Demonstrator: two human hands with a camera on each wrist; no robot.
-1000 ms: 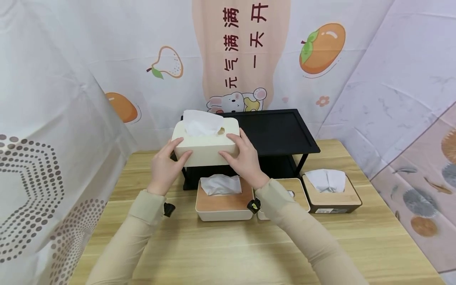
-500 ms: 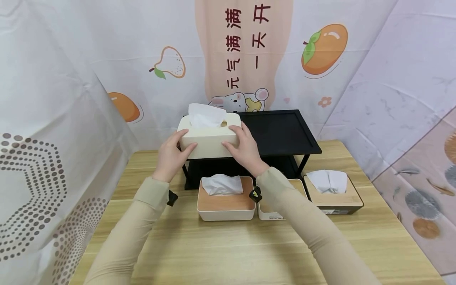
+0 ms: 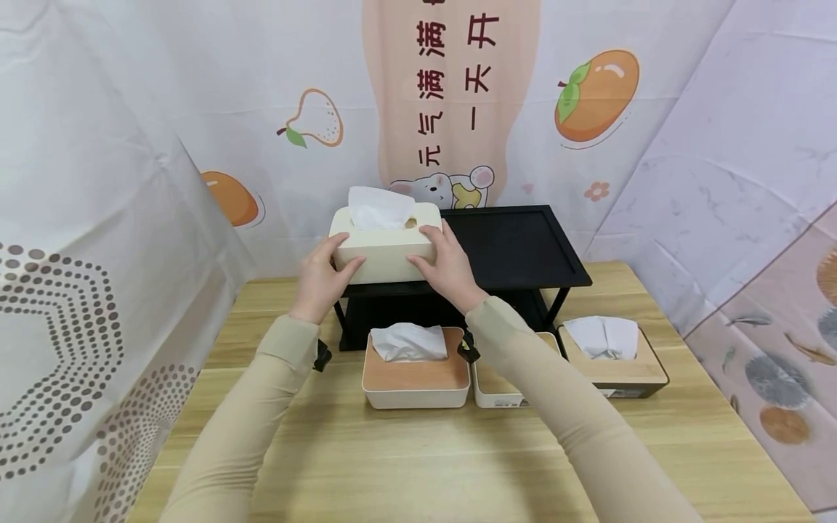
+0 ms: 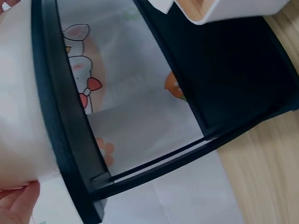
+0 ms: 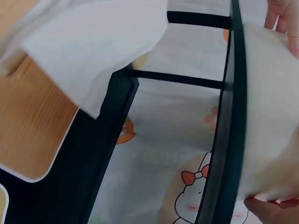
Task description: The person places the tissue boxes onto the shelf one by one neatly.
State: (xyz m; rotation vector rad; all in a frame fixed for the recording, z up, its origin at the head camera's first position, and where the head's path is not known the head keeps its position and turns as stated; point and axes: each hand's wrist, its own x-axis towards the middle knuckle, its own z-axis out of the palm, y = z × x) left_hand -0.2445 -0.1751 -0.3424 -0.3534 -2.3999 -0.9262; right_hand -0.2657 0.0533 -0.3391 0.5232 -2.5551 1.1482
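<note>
A cream tissue box with a white tissue sticking out of its slot is held level at the left part of the black two-tier rack's top shelf. My left hand grips its left end, thumb on the front face and fingers at the upper edge. At the right end my right hand grips it the same way. Both wrist views look up past the rack; there the box's pale side lies right along the shelf's dark edge.
In front of the rack, a white tissue box with a wooden lid, a similar box partly behind the right sleeve, and a dark-based tissue box stand in a row on the wooden table. A printed curtain hangs behind.
Both hands have moved the cream tissue box slightly away from me and to the right, further over the rack's top shelf. The other boxes have stayed put.
</note>
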